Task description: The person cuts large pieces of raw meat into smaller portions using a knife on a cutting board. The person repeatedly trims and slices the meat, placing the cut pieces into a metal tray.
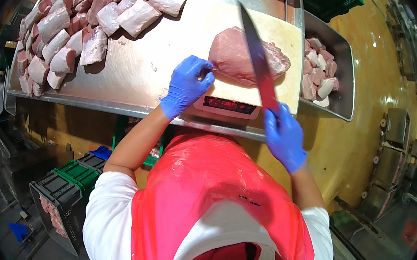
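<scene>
Red apron (199,169) below the cutting board (291,42), a big piece of meat (236,57) lying on that board.
At the board's left side, the left hand (188,84) curls loosely, thumb and finger apart, by the meat's end (whether touching, I cannot tell). Just below the board's lower right corner, the right hand (286,138) is wrapped around the knife (256,51). The meat looks heavy, soft and slippery; best steadied flat-palmed at its rounded left end.

Single head-worn fisheye view, facing down past the red apron (203,175), near above the table (128,68), straight edges bending toward the dark rim
</scene>
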Motion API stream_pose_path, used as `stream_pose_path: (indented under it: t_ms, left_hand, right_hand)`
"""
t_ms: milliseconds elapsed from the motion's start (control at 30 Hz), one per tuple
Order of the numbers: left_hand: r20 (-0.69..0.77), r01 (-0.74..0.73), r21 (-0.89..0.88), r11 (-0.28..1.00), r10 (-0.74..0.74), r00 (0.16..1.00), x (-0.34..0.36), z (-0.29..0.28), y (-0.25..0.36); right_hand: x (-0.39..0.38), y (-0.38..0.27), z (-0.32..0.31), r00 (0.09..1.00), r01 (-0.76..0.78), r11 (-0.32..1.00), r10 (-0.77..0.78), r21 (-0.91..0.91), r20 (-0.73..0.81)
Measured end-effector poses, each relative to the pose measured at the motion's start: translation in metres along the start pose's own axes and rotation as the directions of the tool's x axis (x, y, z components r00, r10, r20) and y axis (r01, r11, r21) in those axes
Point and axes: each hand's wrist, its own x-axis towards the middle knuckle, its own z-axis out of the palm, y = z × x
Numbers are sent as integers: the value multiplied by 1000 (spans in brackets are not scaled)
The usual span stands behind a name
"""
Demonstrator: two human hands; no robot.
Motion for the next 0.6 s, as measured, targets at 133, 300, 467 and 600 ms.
stream_pose_path:
  t_ms: [133,300,467,600]
  left_hand:
    - [-15,-111,-56,992,110,994,-5,-4,-8]
    - [47,-80,-128,989,86,995,-13,-9,-21]
    - [188,-65,-271,960,118,975,-12,-22,0]
    - [358,101,-323,941,23,934,-24,-88,18]
  right_hand:
    - [34,-17,67,993,105,991,-101,-79,62]
    - [-25,-12,23,925,62,943,69,-327,374]
    - [20,-19,59,960,125,973,-69,-192,272]
    - [97,-46,79,944,-16,978,84,-209,320]
